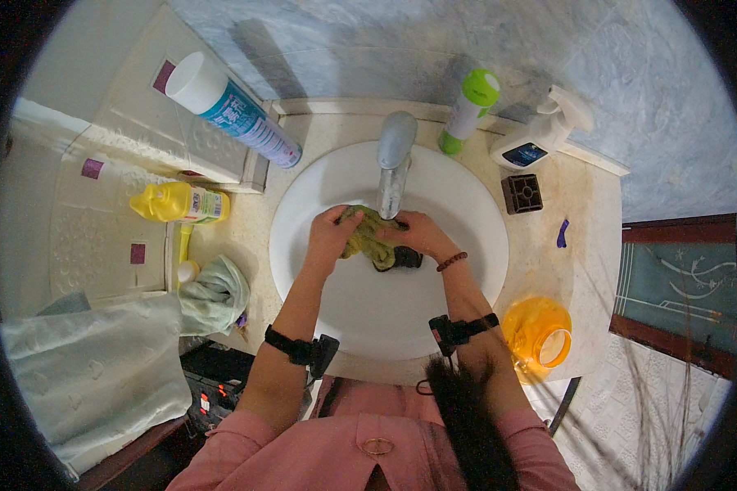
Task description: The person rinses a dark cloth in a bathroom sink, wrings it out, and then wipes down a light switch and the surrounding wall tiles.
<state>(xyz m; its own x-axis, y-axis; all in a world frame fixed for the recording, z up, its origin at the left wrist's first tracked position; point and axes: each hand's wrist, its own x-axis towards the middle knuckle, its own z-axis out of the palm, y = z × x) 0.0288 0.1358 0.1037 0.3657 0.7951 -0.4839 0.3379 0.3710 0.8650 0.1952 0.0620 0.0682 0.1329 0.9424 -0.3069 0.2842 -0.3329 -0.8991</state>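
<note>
1. Dark lock of hair [467, 425], hanging by the right forearm. Risk: trailing into the work, should the head bow lower.
2. Black forearm straps [291, 347], one per arm, each with a small box. Risk: wetting, if the arms dip toward the basin.
3. Yellow-green cloth [360, 237], bunched, held above the rear half of the white oval basin [348, 315]. Wetness: cannot tell.
4. Left hand [329, 236]: grip clamped on the cloth's left side. Risk: slipping, if the folds are slick.
5. Right hand [424, 234]: grip clamped on the cloth's right side; fingertips partly hidden. Risk: uneven pull, stretching the fabric.
6. Black bunch [408, 259], below the right hand; part of the cloth or separate, cannot tell. Risk: dropping, if loose.
7. Grey tap [395, 151], spout just above the hands. Risk: knocked knuckles, if they rise.
8. Brown bead bracelet [452, 261], right wrist. Risk: snagging on fabric.
9. Orange tub [522, 329], on the desk [532, 262] beside the right forearm. Risk: toppling, if the elbow swings outward.
</note>
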